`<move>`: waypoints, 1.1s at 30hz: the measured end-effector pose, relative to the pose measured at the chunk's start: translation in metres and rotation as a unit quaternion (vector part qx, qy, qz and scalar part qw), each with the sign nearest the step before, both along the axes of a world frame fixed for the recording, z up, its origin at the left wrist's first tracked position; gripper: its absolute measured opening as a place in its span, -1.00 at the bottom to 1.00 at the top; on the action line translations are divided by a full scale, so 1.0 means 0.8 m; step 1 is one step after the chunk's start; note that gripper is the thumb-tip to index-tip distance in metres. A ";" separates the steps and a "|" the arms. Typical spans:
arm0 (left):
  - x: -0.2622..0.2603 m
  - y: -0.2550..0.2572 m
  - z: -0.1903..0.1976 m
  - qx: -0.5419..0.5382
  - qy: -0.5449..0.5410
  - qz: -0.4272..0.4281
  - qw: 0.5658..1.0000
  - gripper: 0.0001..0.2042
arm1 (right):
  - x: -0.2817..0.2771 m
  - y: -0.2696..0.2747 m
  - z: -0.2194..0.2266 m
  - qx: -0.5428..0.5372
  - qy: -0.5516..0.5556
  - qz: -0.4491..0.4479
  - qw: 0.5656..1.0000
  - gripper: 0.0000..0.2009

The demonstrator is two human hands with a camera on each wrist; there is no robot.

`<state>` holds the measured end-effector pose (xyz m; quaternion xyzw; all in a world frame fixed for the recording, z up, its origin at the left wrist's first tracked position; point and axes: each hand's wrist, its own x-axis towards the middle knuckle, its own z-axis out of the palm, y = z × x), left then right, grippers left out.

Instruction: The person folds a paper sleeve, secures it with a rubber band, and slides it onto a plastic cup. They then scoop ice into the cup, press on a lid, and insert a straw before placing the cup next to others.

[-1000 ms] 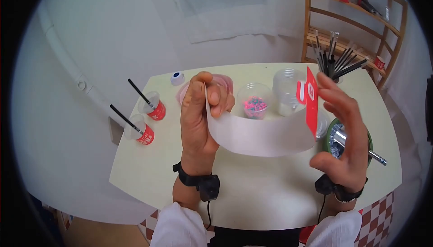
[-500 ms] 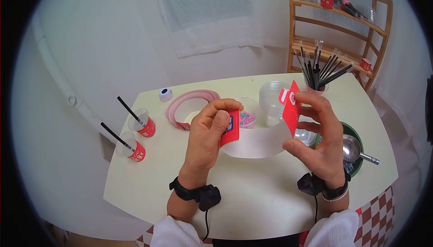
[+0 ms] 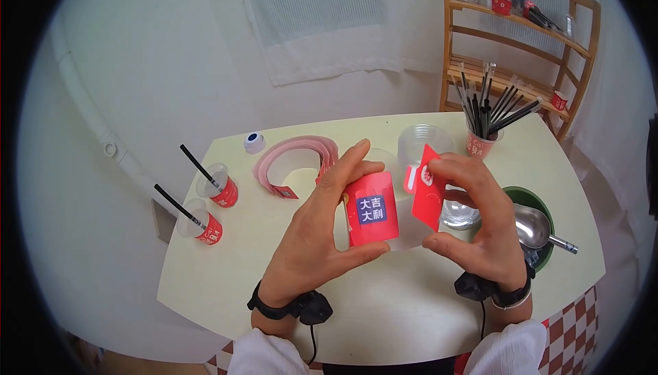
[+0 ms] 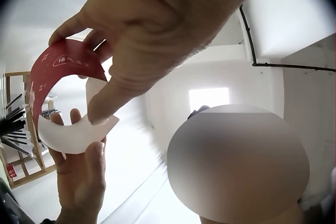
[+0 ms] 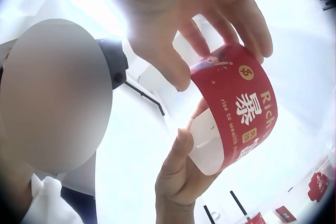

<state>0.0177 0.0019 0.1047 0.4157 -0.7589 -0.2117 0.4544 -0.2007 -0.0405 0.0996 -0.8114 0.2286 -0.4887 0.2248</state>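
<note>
A red printed paper cup sleeve [image 3: 375, 209], white on its inner side, is bent into a curve in front of me. My left hand [image 3: 301, 238] holds its left end, thumb at the lower edge and fingers at the upper. At the right end, my right hand [image 3: 480, 214] grips the sleeve between thumb and fingers. The two ends stand apart, with a gap between them. Seen from the left wrist, the curved sleeve [image 4: 65, 61] forms an open ring. From the right wrist, the sleeve's outer face [image 5: 241, 108] shows white and gold lettering.
Stacked pink-edged sleeves [image 3: 264, 169] lie behind my left hand. Two sleeved cups with black straws [image 3: 223, 193] stand at the left. Clear cups [image 3: 421, 139], a cup of straws [image 3: 482, 143], and a green bowl [image 3: 545, 255] with a metal scoop [image 3: 531, 226] are at the right.
The sleeve's left end has turned, so its red face with blue-backed characters now faces me. Both hands have drawn closer together, bringing the sleeve's ends nearer each other.
</note>
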 end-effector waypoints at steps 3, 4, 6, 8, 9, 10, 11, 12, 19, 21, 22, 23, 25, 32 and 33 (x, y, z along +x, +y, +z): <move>-0.002 -0.002 -0.001 -0.022 -0.041 0.005 0.999 -0.03 | 0.005 0.003 0.002 -0.019 0.035 0.030 0.999 -0.36; -0.004 -0.003 -0.002 -0.029 -0.049 0.005 0.998 -0.02 | 0.006 0.004 0.002 -0.034 0.053 0.031 0.998 -0.36; -0.008 -0.007 -0.009 -0.045 -0.049 0.001 0.998 0.08 | 0.009 0.006 0.001 -0.066 0.090 0.032 0.993 -0.36; -0.010 -0.008 -0.014 -0.053 -0.042 -0.002 0.998 0.15 | 0.011 0.007 0.000 -0.070 0.109 0.052 0.990 -0.38; -0.011 -0.008 -0.016 -0.054 -0.036 -0.003 0.998 0.16 | 0.011 0.007 0.000 -0.072 0.118 0.061 0.989 -0.39; -0.012 -0.007 -0.018 -0.055 -0.030 -0.004 0.998 0.18 | 0.011 0.007 -0.001 -0.063 0.120 0.060 0.989 -0.40; -0.011 -0.006 -0.016 -0.059 -0.039 -0.007 0.997 0.20 | 0.011 0.006 -0.003 -0.054 0.122 0.059 0.989 -0.40; -0.010 -0.004 -0.011 -0.063 -0.047 -0.009 0.997 0.21 | 0.012 0.005 -0.003 -0.045 0.124 0.058 0.990 -0.41; 0.002 -0.010 -0.014 -0.016 -0.008 -0.081 0.997 0.23 | 0.014 0.001 -0.006 -0.033 0.103 0.049 0.993 -0.44; 0.003 -0.011 -0.014 -0.014 -0.004 -0.090 0.996 0.23 | 0.016 0.002 -0.005 -0.019 0.094 0.053 0.994 -0.45; 0.003 -0.011 -0.014 -0.012 -0.002 -0.095 0.995 0.23 | 0.017 0.002 -0.006 -0.021 0.085 0.050 0.995 -0.45; 0.003 -0.011 -0.013 -0.014 0.000 -0.097 0.995 0.23 | 0.018 0.002 -0.008 -0.023 0.077 0.047 0.996 -0.45; 0.003 -0.009 -0.009 -0.016 0.004 -0.100 0.995 0.23 | 0.019 0.002 -0.008 -0.037 0.059 0.035 0.997 -0.45; 0.013 -0.001 0.000 0.040 0.048 -0.038 0.997 0.14 | 0.014 0.005 -0.001 -0.021 0.039 0.033 0.998 -0.46; 0.014 -0.001 0.000 0.030 0.035 -0.028 0.999 0.11 | 0.014 0.006 -0.001 -0.003 0.044 0.037 0.998 -0.46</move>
